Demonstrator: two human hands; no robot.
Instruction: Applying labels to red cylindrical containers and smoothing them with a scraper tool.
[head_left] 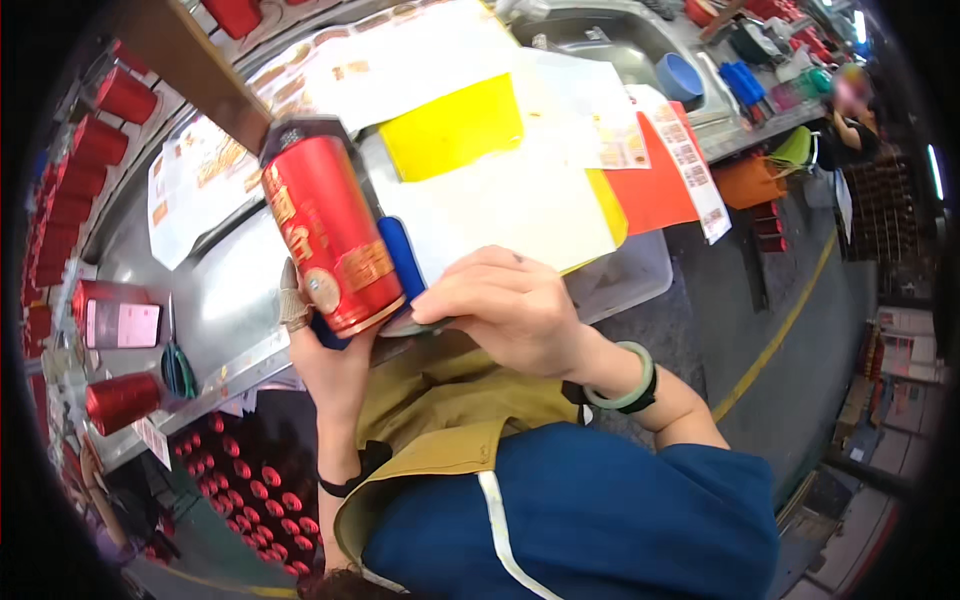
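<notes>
A tall red can (335,235) with gold print stands tilted in front of me. Its far end meets a black angular part (305,128). My left hand (335,375) is closed around the near end of the can, and one finger wears a beige cover. Blue material (402,262) shows beside and beneath the can. Close to the can's near rim, my right hand (525,310) pinches a thin, dark flat piece (410,326) whose kind I cannot make out. A pale green bangle circles my right wrist.
White and yellow sheets (455,125) cover the metal bench beyond my hands. A sink (610,35) holds a blue bowl (680,77). Scissors (177,368) lie at left by a red can (122,402). Several red cans (260,490) stand low at left; another person (855,125) is far right.
</notes>
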